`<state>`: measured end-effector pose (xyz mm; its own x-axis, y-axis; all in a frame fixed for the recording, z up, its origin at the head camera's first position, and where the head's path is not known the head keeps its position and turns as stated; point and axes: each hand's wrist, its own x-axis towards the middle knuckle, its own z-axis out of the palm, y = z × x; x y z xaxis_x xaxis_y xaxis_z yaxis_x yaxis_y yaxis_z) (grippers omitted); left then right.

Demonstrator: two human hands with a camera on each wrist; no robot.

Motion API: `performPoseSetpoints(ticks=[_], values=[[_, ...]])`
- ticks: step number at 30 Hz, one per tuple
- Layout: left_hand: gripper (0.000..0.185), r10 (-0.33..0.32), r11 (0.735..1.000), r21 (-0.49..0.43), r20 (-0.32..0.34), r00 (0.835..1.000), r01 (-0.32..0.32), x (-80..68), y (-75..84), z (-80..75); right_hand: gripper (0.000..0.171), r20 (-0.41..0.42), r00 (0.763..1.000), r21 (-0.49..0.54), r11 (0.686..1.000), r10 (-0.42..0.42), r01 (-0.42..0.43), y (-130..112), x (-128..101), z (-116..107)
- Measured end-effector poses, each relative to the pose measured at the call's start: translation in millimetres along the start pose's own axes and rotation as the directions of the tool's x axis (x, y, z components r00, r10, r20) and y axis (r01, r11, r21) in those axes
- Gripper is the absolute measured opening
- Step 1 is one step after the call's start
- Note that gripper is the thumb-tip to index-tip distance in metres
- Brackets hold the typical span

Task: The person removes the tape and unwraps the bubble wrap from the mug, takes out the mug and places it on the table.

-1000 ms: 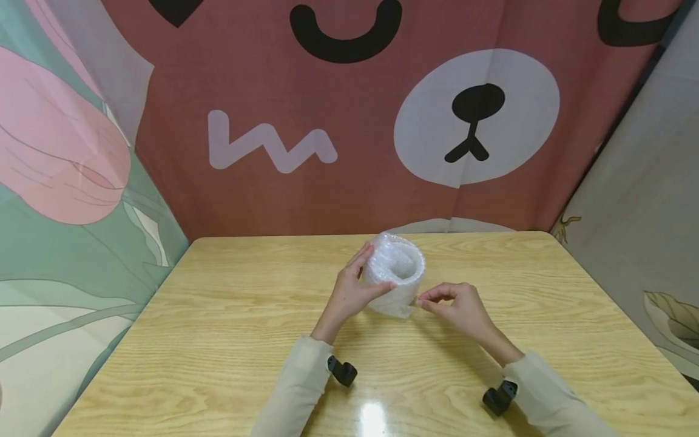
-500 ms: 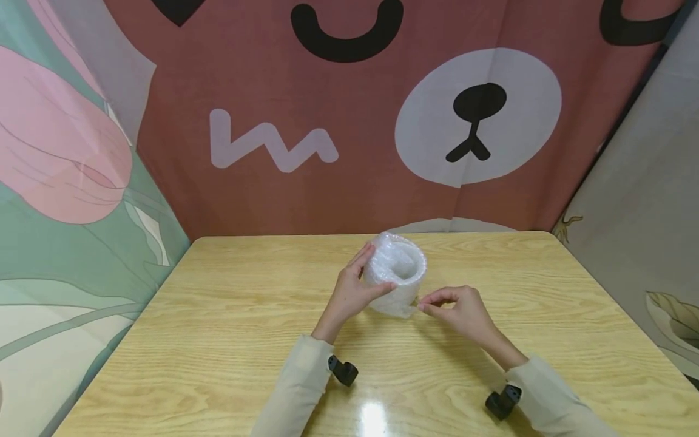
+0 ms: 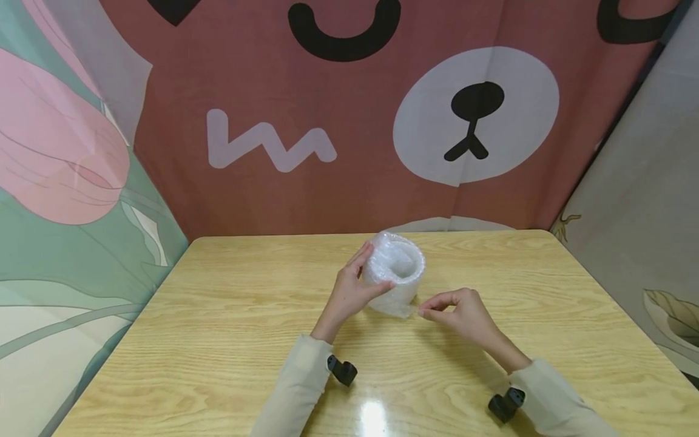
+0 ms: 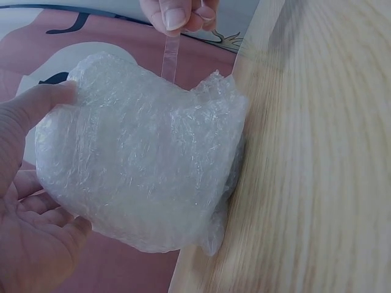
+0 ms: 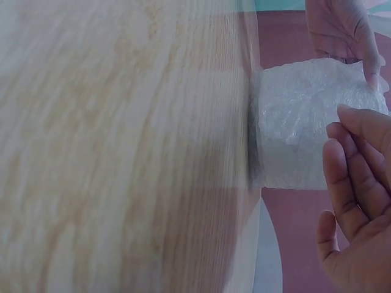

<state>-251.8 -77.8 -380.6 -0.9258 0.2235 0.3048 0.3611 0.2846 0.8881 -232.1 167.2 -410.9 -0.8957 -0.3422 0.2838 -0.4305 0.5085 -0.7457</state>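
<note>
A roll of bubble wrap (image 3: 406,290) stands upright on the table, its hollow top facing up. My left hand (image 3: 349,295) grips it from the left, thumb across the front and fingers behind. In the left wrist view the crinkled wrap (image 4: 140,152) fills the middle, its lower edge loose and ragged. Just right of the roll, my right hand (image 3: 461,312) pinches the end of a narrow strip of clear tape (image 4: 170,60) between thumb and forefinger. That strip runs from the wrap to the fingertips. The right wrist view shows the pinching hand (image 5: 357,183) overlapping the roll.
The wood-grain table (image 3: 235,340) extends on all sides of the roll, with its back edge close behind. A reddish cloth with a cartoon bear (image 3: 349,194) hangs beyond that edge. Printed cloths hang at left (image 3: 60,255) and right (image 3: 644,182). Each sleeve carries a small black camera.
My right hand has shifted slightly down and to the right, its fingertips still pinched on the tape. The left hand and the roll stay in place.
</note>
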Motion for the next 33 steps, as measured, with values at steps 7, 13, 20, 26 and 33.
performPoseSetpoints(ticks=[7, 13, 20, 26, 33], values=[[0.078, 0.006, 1.000, -0.002, 0.001, 1.000, -0.006, -9.0, 26.3, -5.2, 0.004, 0.019, 1.000, 0.011, 1.000, -0.013, 0.013, -1.3, -2.0, -2.3], [0.078, 0.009, 1.000, -0.009, 0.004, 1.000, -0.009, -10.1, 28.7, -5.7, 0.010, -0.016, 1.000, 0.032, 0.999, -0.015, 0.016, -2.6, -1.7, -1.8], [0.079, -0.006, 1.000, -0.011, 0.003, 1.000, 0.006, -10.4, 28.8, -5.2, 0.018, -0.058, 0.998, 0.055, 0.998, -0.039, 0.042, -3.1, 0.8, -3.9], [0.085, -0.005, 1.000, 0.003, -0.011, 1.000, 0.006, 1.6, -10.4, 1.0, 0.012, -0.091, 0.991, 0.044, 0.994, -0.098, 0.102, -26.6, 0.9, -6.8], [0.086, 0.004, 1.000, 0.005, -0.012, 1.000, -0.004, 2.5, -17.3, 2.7, 0.013, -0.164, 0.971, 0.038, 0.982, -0.176, 0.184, -50.5, 4.0, -4.8]])
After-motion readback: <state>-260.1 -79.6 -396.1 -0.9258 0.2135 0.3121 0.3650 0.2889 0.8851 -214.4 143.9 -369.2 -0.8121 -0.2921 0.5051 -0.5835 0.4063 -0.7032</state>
